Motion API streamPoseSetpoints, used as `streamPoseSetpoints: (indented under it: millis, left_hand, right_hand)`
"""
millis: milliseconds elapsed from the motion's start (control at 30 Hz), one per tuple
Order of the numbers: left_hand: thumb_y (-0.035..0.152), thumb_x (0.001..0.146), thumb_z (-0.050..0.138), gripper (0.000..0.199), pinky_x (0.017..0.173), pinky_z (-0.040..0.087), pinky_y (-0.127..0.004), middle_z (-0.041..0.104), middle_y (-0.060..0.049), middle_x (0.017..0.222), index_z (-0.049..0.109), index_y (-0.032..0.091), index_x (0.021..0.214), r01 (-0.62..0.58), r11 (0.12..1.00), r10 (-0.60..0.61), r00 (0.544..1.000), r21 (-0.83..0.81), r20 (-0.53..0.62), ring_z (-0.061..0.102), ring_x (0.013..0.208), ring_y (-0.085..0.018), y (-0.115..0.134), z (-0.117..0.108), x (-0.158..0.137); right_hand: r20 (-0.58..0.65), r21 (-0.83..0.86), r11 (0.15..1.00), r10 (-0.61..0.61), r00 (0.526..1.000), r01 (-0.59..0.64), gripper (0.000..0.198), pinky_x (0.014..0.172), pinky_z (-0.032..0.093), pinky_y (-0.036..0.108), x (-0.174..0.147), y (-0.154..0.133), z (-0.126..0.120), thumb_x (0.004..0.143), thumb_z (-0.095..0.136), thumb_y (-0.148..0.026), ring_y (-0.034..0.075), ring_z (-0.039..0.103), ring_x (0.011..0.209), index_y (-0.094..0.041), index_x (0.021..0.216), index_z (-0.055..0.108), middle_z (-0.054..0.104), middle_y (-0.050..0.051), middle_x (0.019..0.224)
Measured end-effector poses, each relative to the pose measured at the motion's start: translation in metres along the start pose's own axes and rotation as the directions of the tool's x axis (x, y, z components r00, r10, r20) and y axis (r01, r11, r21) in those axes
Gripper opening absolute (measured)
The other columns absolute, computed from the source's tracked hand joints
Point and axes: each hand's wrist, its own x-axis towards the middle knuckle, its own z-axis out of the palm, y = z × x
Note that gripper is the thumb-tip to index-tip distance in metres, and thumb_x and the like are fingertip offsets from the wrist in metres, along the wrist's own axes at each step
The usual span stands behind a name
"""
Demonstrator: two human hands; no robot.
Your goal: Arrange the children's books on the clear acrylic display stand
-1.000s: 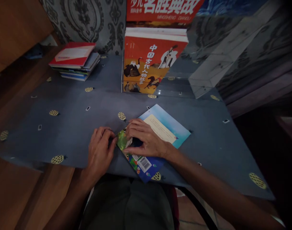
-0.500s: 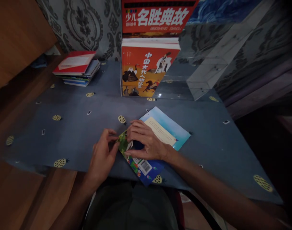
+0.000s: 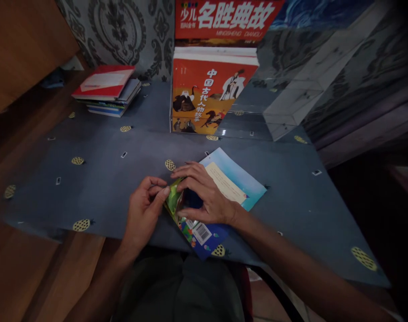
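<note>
A thin picture book (image 3: 237, 172) lies slantwise on the table near its front edge. Its printed side shows light blue, a cream text panel, dark blue and a barcode (image 3: 202, 233). My left hand (image 3: 143, 208) pinches the book's green left edge between thumb and fingers. Arched over that same side, my right hand (image 3: 207, 194) has its thumb and curved fingers set along an edge that looks slightly raised. Part of the cover is hidden under the right hand, and its exact contact with the edge is hard to see.
Beyond the book, a clear acrylic rack (image 3: 280, 120) holds red books (image 3: 210, 96) standing upright. A stack of books (image 3: 105, 85) lies at the back left. The table's cloth (image 3: 99, 188) is dark blue-grey with pineapple prints, and a patterned wall (image 3: 118, 31) rises behind it.
My left fingers have shifted slightly up along the book's edge, and more of the green part shows. The right hand's fingers have spread a little wider. The camera view has shifted slightly.
</note>
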Motion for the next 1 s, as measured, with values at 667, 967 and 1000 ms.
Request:
streamPoseSetpoints:
  millis: [667,967,1000]
  left_hand:
    - [0.028,0.084,0.068,0.023,0.06,0.049,-0.023,0.062,0.006,0.067,0.052,0.022,0.099,-0.067,0.992,0.067,0.998,-0.109,-0.003,0.058,0.059,-0.01,0.008,0.002,-0.015]
    - [0.028,0.09,0.066,0.016,0.066,0.051,-0.02,0.068,0.004,0.075,0.055,0.022,0.101,-0.1,0.995,0.099,0.993,-0.007,-0.059,0.063,0.069,-0.01,0.003,0.002,-0.022]
    - [0.028,0.091,0.065,0.014,0.067,0.052,-0.021,0.069,0.004,0.079,0.057,0.022,0.102,-0.114,0.993,0.115,0.991,0.024,-0.061,0.065,0.071,-0.01,0.002,0.001,-0.024]
  right_hand:
    - [-0.028,-0.049,0.999,0.006,1.0,-0.007,0.027,0.102,0.046,0.055,0.001,-0.003,0.002,0.087,0.056,-0.026,0.023,0.061,0.092,-0.023,0.113,0.061,0.062,0.005,0.093]
    - [-0.03,-0.017,1.0,-0.009,0.999,0.009,0.013,0.101,0.046,0.052,0.005,-0.004,0.0,0.086,0.059,-0.023,0.02,0.061,0.087,-0.022,0.099,0.062,0.062,0.003,0.089]
    - [-0.025,-0.017,1.0,-0.011,1.0,0.01,0.012,0.101,0.046,0.051,0.005,-0.004,0.0,0.085,0.059,-0.022,0.02,0.061,0.087,-0.022,0.097,0.061,0.062,0.003,0.089]
